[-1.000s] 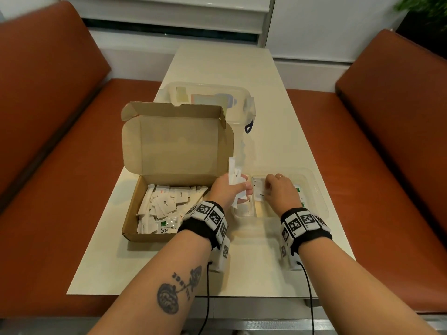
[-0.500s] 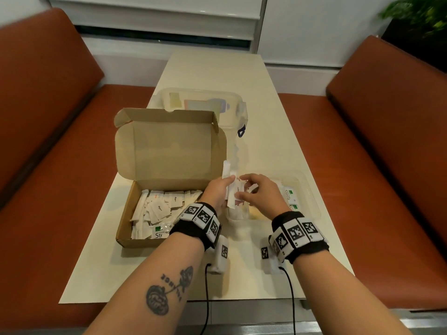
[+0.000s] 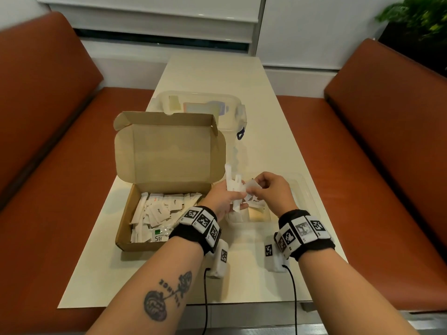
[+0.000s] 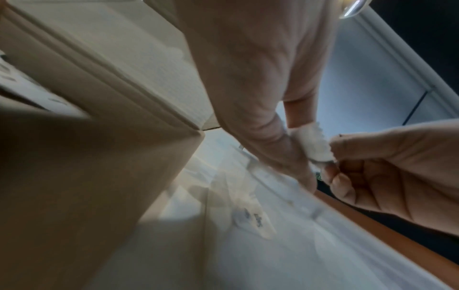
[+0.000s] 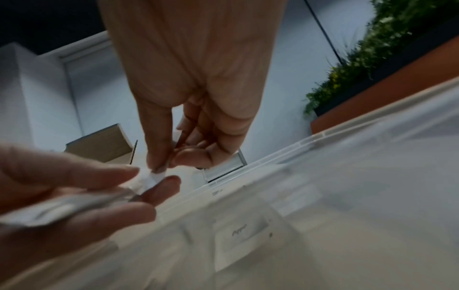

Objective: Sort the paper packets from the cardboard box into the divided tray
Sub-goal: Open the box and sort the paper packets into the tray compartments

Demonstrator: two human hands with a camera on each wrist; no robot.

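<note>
Frame center: left hand (image 3: pixel 223 198) fingers curled around a bunch of long paper packets (image 3: pixel 232 187); right hand (image 3: pixel 271 193) thumb and forefinger pinched one square packet (image 3: pixel 252 189) above the divided tray (image 3: pixel 306 197).

A long cream table (image 3: pixel 217 76) ran away from the person between two brown benches. On its near left part lay an open cardboard box (image 3: pixel 135 240), lid standing up, with white paper packets (image 3: pixel 157 211) heaped inside. Just to the right of the box sat a clear divided tray (image 3: pixel 307 197) holding a few packets. Behind the box stood a clear plastic tub (image 3: pixel 200 97).
</note>
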